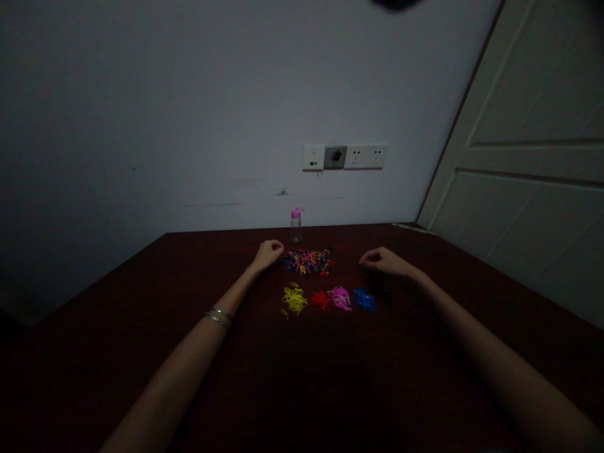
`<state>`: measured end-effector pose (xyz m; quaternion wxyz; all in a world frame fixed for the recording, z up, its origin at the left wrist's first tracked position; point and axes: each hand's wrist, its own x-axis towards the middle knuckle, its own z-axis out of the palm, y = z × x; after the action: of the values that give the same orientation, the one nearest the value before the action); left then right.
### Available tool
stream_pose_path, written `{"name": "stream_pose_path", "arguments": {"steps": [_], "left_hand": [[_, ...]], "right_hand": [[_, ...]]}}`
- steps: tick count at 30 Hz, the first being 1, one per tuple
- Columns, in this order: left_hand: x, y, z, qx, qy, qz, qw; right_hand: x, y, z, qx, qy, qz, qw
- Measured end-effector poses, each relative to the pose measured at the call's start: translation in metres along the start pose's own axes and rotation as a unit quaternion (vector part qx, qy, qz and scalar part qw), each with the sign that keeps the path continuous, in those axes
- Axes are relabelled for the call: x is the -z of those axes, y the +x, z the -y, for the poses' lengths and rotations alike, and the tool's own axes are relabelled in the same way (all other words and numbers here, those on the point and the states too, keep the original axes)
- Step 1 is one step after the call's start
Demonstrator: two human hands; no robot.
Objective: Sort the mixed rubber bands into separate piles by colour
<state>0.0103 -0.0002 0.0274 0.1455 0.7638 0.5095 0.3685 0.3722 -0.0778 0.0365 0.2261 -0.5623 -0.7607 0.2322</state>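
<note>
No text, label, brand or number is legible. The clear bottle (296,233), beyond the left hand (270,252) and slightly to its right, bears faint marks near its upper part; these are too small to read. The white wall plate (313,153), higher than both hands and laterally between the left hand and the right hand (381,260), carries a faint mark, undeterminable. Any print on the adjoining grey plate (328,163) and socket plate (366,157) cannot be resolved.
</note>
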Motion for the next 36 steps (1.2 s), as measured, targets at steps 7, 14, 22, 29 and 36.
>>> {"name": "stream_pose_path", "arguments": {"steps": [7, 14, 22, 29, 36], "left_hand": [[0.01, 0.003, -0.019, -0.017, 0.046, 0.255, 0.966], [0.005, -0.005, -0.022, -0.005, 0.029, 0.23, 0.973], [0.006, -0.001, -0.022, -0.019, -0.037, 0.166, 0.985], [-0.007, -0.012, -0.071, -0.109, -0.058, 0.186, 0.975], [-0.029, -0.038, -0.126, -0.217, -0.01, 0.231, 0.948]], "right_hand": [[-0.005, 0.002, -0.001, 0.011, -0.028, 0.009, 0.999], [-0.007, 0.004, -0.006, 0.007, -0.058, 0.014, 0.998], [-0.007, 0.004, -0.007, 0.024, -0.065, 0.007, 0.998], [-0.009, 0.007, -0.009, 0.017, -0.076, -0.005, 0.997], [-0.009, 0.006, -0.004, 0.012, -0.078, -0.022, 0.997]]}}
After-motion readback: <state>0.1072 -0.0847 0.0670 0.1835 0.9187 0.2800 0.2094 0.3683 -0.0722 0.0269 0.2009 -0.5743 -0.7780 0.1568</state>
